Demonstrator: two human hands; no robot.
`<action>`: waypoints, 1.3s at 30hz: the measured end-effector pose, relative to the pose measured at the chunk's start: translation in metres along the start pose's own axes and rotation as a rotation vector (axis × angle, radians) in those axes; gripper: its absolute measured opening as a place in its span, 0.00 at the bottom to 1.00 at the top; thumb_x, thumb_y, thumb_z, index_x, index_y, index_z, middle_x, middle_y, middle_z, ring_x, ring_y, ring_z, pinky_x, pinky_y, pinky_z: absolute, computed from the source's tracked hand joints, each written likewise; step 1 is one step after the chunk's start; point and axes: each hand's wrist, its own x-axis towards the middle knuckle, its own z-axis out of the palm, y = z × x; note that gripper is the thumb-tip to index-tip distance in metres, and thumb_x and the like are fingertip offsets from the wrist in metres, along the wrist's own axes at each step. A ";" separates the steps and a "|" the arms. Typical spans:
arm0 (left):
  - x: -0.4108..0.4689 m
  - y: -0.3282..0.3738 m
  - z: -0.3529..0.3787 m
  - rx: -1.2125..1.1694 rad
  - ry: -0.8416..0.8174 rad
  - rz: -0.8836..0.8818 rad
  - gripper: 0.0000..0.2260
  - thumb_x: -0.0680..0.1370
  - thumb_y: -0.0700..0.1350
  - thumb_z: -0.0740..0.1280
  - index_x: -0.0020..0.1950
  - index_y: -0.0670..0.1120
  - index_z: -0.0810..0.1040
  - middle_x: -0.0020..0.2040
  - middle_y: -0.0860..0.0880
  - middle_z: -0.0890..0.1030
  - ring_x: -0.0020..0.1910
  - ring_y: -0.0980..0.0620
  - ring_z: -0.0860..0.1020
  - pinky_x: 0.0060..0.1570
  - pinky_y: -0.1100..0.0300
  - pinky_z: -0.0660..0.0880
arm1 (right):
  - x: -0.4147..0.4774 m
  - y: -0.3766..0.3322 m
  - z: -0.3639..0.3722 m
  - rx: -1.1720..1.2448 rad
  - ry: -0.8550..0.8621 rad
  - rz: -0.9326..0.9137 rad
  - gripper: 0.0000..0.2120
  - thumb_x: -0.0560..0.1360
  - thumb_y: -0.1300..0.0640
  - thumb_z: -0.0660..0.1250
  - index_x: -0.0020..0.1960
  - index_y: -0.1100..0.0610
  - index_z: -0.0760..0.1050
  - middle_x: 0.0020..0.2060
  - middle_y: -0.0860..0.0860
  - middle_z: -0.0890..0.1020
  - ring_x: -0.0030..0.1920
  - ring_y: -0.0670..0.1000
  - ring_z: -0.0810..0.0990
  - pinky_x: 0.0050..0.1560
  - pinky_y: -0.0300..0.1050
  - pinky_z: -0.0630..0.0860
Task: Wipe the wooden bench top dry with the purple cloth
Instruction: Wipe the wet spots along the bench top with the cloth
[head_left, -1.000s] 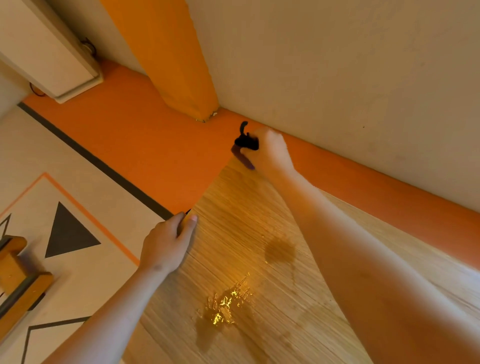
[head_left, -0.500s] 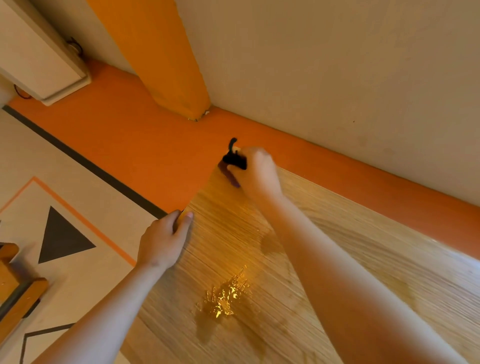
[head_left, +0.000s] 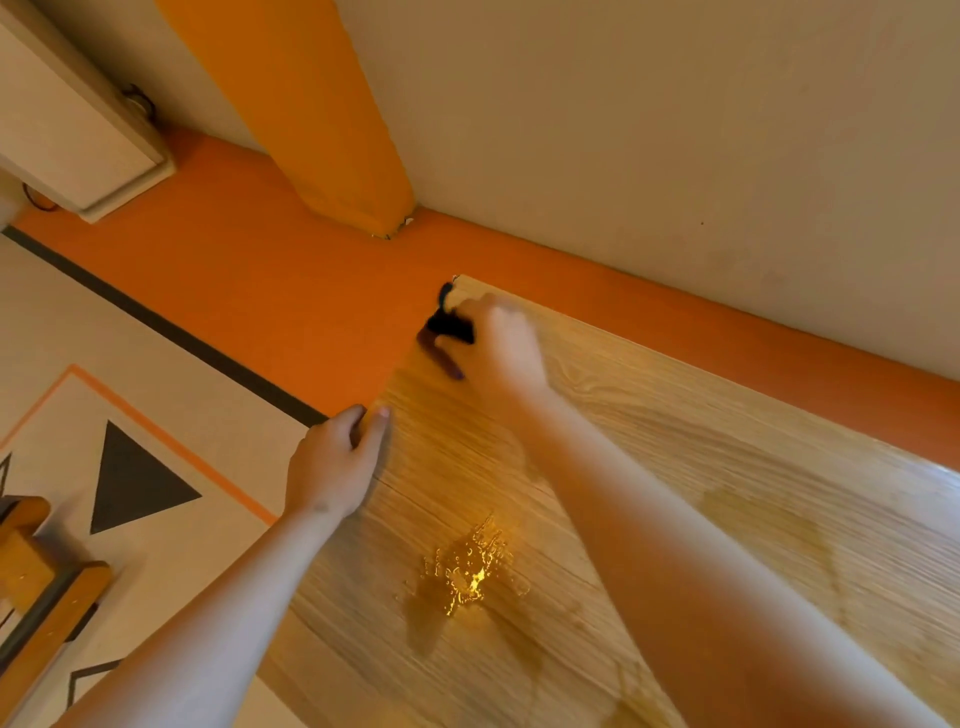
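water pools glistening on the near part of the wooden desk, between the two forearms, with darker damp patches around it. left hand rests curled on the desk's left edge, fingers folded over the rim and thumb lying on top. farther off, near the far left corner, the blurred right hand is clenched around the bunched dark purple cloth, pressing it against the wood just beside the orange floor strip that runs below the pale wall.
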 end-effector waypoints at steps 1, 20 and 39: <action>0.000 0.001 0.000 0.002 0.015 0.007 0.21 0.81 0.58 0.55 0.40 0.45 0.76 0.28 0.45 0.75 0.26 0.47 0.73 0.28 0.55 0.66 | -0.009 -0.012 0.014 0.005 -0.077 -0.050 0.13 0.75 0.55 0.67 0.58 0.56 0.76 0.53 0.53 0.77 0.52 0.54 0.77 0.49 0.47 0.78; -0.087 -0.035 -0.018 0.033 0.150 -0.106 0.14 0.82 0.53 0.53 0.42 0.51 0.74 0.29 0.52 0.73 0.30 0.51 0.74 0.29 0.58 0.66 | -0.020 -0.016 0.015 -0.182 -0.026 -0.212 0.12 0.75 0.54 0.66 0.56 0.60 0.76 0.53 0.56 0.78 0.55 0.57 0.73 0.53 0.47 0.67; -0.112 -0.038 -0.001 0.141 0.287 -0.294 0.16 0.81 0.56 0.55 0.38 0.48 0.70 0.28 0.49 0.74 0.29 0.49 0.73 0.29 0.55 0.70 | 0.003 0.006 -0.009 -0.209 0.076 -0.023 0.13 0.75 0.56 0.66 0.57 0.61 0.74 0.54 0.57 0.76 0.55 0.57 0.74 0.54 0.51 0.74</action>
